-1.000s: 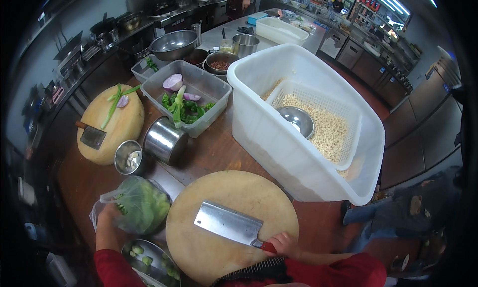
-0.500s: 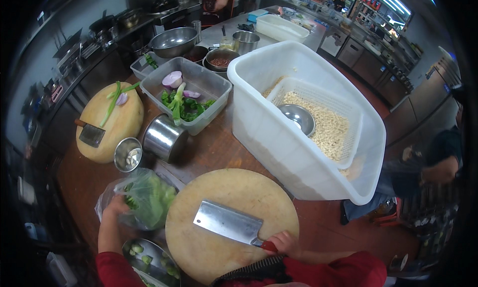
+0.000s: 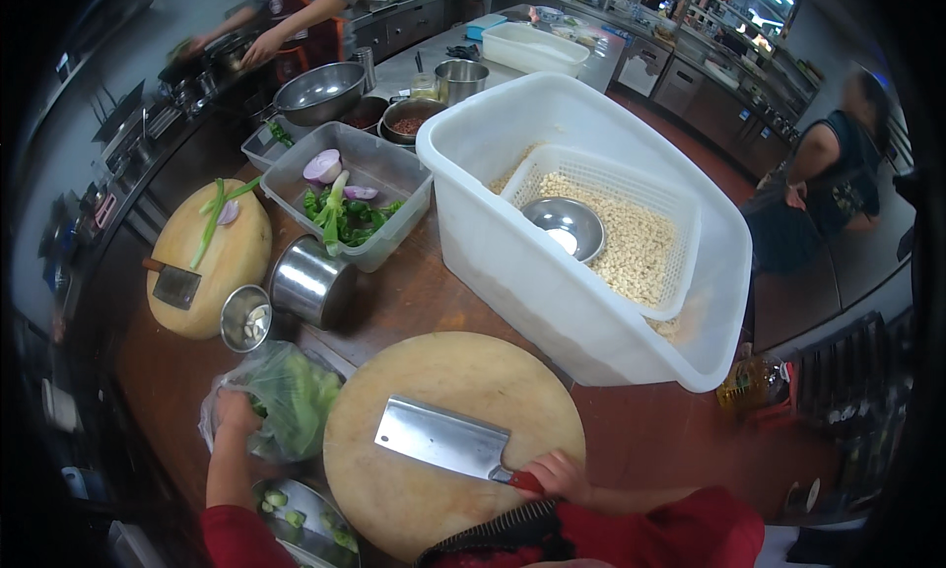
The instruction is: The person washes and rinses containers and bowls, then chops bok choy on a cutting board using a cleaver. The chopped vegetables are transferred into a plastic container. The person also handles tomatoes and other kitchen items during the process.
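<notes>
A cleaver (image 3: 439, 437) lies flat on the round wooden chopping board (image 3: 463, 371), its blade pointing left. My right hand (image 3: 558, 475) is closed round its red handle at the board's right edge. Left of the board sits a clear plastic bag (image 3: 301, 396) full of green leafy vegetables. My left hand (image 3: 236, 410) reaches into the mouth of this bag, and its fingers are hidden by plastic and leaves. Close below that forearm, a metal dish (image 3: 320, 514) holds several cut green pieces.
A large white tub (image 3: 532, 302) holds a basket of pale grains with a steel bowl (image 3: 562, 228). Behind the bag stand a garlic bowl (image 3: 246, 319), a steel pot (image 3: 310, 282), a vegetable bin (image 3: 394, 238) and another board (image 3: 212, 263) with a small cleaver. Two people stand farther off.
My left hand has pushed deeper into the bag's mouth. My right hand keeps its hold on the cleaver. The view has shifted slightly, and the people in the background have moved.
</notes>
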A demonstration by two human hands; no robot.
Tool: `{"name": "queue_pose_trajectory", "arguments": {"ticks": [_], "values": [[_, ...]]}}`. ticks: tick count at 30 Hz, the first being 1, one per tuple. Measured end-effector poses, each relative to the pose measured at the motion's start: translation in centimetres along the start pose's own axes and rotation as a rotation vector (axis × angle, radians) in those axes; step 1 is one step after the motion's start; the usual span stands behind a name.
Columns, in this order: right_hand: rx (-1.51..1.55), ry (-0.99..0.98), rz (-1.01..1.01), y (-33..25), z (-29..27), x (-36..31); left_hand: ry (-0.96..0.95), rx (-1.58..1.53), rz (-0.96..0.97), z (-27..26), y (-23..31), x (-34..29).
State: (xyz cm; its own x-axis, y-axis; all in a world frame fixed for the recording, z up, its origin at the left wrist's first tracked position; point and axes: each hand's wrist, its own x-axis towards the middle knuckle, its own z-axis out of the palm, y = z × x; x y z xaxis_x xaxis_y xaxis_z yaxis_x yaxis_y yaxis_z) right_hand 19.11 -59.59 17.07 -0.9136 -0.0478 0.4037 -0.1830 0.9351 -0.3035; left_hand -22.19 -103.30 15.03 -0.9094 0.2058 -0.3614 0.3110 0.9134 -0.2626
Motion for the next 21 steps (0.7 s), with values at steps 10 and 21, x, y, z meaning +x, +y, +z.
{"name": "queue_pose_trajectory", "arguments": {"ticks": [10, 21], "values": [[0.011, 0.023, 0.026, -0.4, 0.3, 0.0, 0.233, -0.381, 0.08, -14.9, 2.6, -5.4], [-0.006, -0.11, 0.187, -0.8, -0.9, -0.1, -0.149, -0.011, 0.15, -24.2, 4.8, -9.7]]}}
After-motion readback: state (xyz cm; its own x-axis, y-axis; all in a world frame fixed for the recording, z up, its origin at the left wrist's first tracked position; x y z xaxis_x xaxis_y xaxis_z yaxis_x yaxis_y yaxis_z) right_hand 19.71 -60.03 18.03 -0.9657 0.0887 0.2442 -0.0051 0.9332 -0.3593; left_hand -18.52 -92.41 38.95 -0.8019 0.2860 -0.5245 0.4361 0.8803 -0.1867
